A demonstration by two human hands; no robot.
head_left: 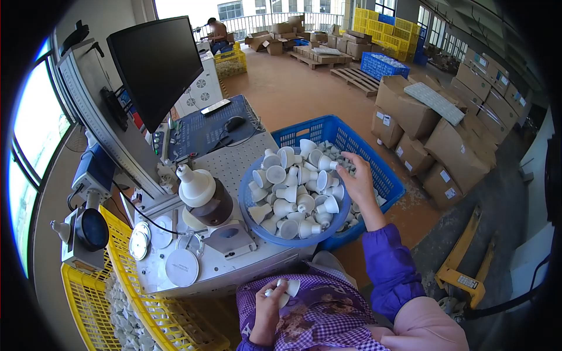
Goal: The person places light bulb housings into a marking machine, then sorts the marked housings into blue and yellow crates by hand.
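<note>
A round translucent blue basin (244,202) on the table corner is heaped with white, cup-shaped spotlight bulb housings (285,193). At its right rim, my right hand (358,178) has thumb and fingers closed around the narrow end of one white bulb housing (326,164). Low in front of my body, my left hand (270,307) grips white bulb housings (290,286); two seem to show, partly covered by the fingers. Left of the basin, a larger white bulb-shaped piece (196,186) stands upright on a dark cylindrical holder (215,205).
A blue crate (374,149) with more small parts sits behind the basin. Yellow crates (132,286) stand at the table's left. A monitor (155,67) and machine column (102,117) rise above the table. Cartons (445,140) and a yellow pallet jack (465,263) are on the right. Another person (218,35) sits far back.
</note>
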